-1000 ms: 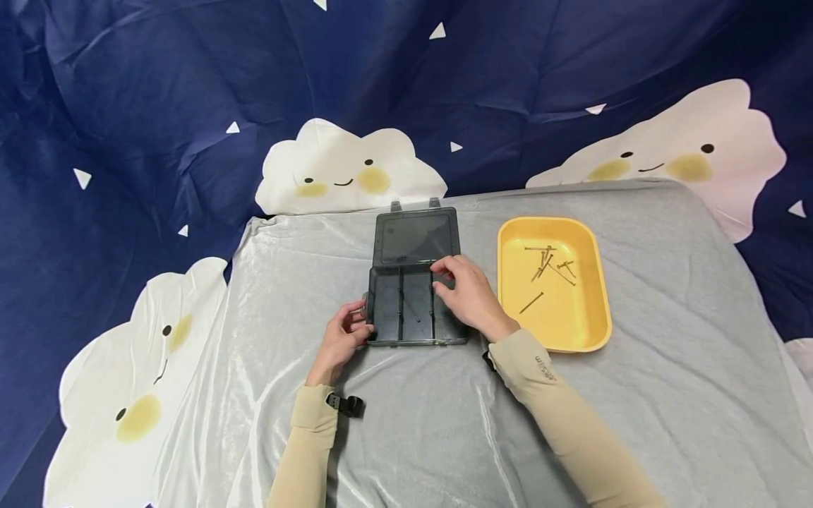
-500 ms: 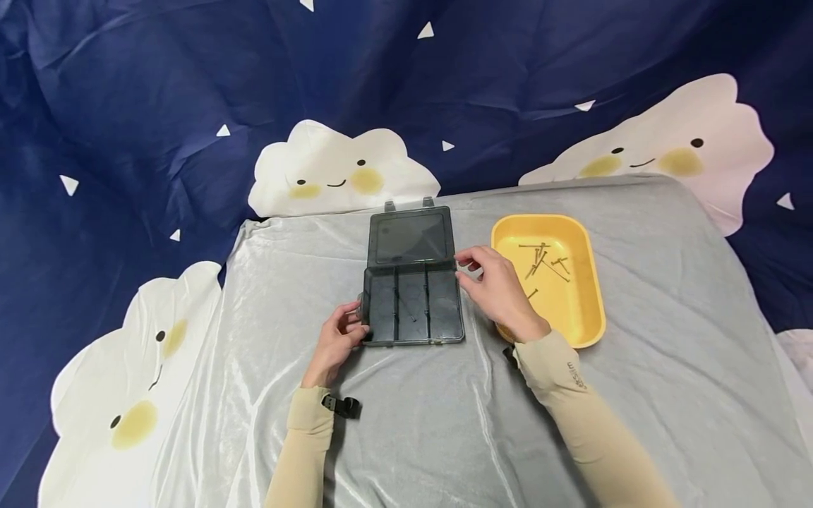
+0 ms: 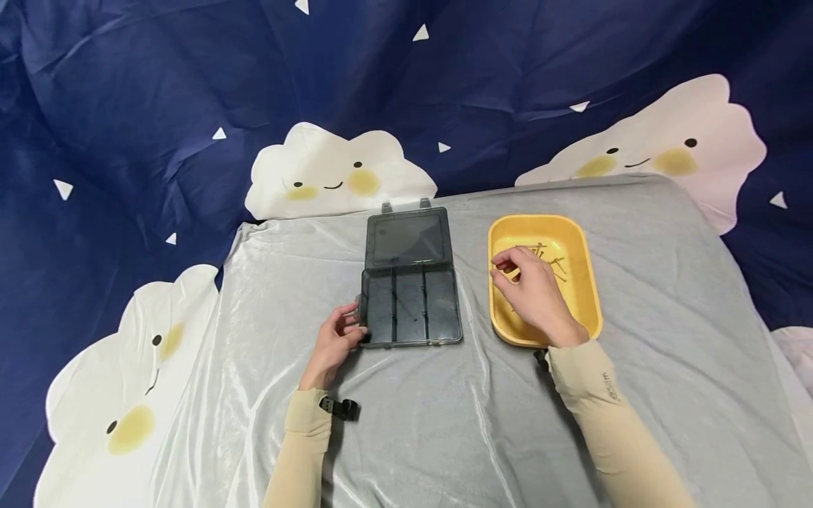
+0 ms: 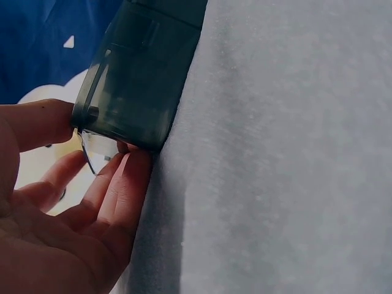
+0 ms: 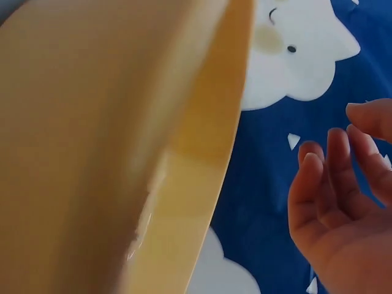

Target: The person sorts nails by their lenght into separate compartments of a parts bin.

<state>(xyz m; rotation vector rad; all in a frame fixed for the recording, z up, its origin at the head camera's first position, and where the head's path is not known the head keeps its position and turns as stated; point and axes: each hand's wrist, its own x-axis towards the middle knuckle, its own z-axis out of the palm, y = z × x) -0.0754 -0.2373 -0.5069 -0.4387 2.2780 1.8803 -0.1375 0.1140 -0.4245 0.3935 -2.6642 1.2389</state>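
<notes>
A dark translucent compartment box lies on the grey cloth with its lid folded back. Its middle compartment holds one thin screw or nail. My left hand grips the box's left side; in the left wrist view its thumb is on the upper edge and fingertips are against the side. Over the yellow tray hovers my right hand, fingers loosely bent with nothing between them. Several thin screws or nails lie in the tray, some hidden behind that hand.
Grey cloth covers the table, with a strip of it between box and tray. A dark blue curtain with white clouds hangs behind. The tray wall rises beside the right hand.
My right hand has moved right, from above the box's right compartment to above the yellow tray. My left hand has stayed at the box's left side.
</notes>
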